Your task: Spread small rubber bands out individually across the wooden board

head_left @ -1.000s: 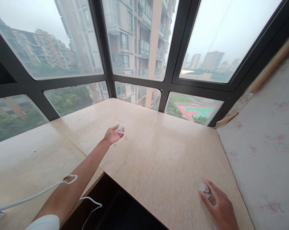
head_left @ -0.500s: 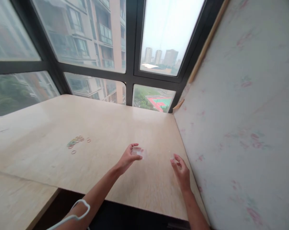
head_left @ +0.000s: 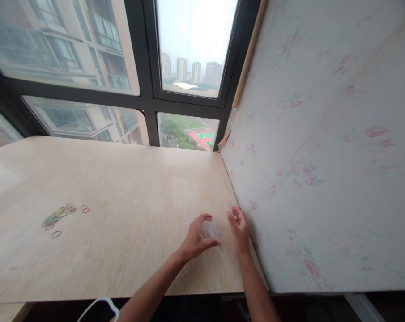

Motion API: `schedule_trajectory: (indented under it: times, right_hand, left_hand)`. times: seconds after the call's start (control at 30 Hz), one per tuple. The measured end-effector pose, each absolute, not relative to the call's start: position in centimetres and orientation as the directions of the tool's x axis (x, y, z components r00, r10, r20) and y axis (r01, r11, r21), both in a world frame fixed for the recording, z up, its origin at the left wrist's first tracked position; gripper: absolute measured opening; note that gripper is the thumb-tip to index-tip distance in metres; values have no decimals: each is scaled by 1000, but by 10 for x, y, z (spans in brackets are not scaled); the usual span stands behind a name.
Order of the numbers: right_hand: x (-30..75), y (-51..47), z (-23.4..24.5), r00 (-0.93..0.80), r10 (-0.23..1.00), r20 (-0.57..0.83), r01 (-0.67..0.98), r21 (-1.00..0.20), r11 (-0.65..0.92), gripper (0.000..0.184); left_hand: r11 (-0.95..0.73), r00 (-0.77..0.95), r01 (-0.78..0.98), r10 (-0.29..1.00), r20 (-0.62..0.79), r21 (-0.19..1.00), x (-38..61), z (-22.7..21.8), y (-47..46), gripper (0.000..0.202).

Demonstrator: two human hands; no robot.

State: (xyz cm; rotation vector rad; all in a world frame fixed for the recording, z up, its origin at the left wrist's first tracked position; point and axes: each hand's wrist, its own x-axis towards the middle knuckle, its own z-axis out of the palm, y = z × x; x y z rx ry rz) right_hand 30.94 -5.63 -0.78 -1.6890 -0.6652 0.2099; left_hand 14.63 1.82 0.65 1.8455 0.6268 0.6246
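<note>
Clear container [head_left: 211, 230] within left grip [head_left: 196, 239] smeared, edges lost against counter [head_left: 128, 197]; thumb contact hard to judge. Right grip [head_left: 240, 229]: fingertips [head_left: 236, 210] blurred, anything pinched there unreadable. Well left of left grip, small rings [head_left: 54, 217] overlap, too tiny to count. Below it, white cord [head_left: 103, 299] cut off.

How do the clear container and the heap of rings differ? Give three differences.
Colour: the clear container is see-through, while the heap of rings is multicoloured.
Number: the clear container looks like one piece; the heap of rings has many.
Place: the clear container sits within the curve of the left hand; the heap of rings lies untouched on the tabletop, farther left.
Shared: both look small beside the tabletop.
</note>
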Motion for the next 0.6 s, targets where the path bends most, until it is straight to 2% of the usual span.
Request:
schedule_trajectory:
  times: [0.1, 0.2, 0.4, 0.6]
  right_hand:
    - [313, -58, -9, 824, 518, 229, 391, -892, -228, 66]
    - [316, -58, -12, 804, 513, 301, 495, -817, -297, 67]
    - [321, -55, -22, 734, 559, 387, 627, -702, -337, 63]
    - [326, -53, -27, 708, 599, 375, 645, -688, -331, 58]
  left_hand:
    - [-355, 742, 165, 660, 122, 920, 150, 5, 15, 78]
    - [-409, 760, 175, 634, 140, 896, 152, 2, 15, 84]
    - [-520, 762, 233, 623, 178, 822, 156, -8, 15, 86]
    - [-580, 772, 326, 619, 144, 747, 159, -9, 16, 85]
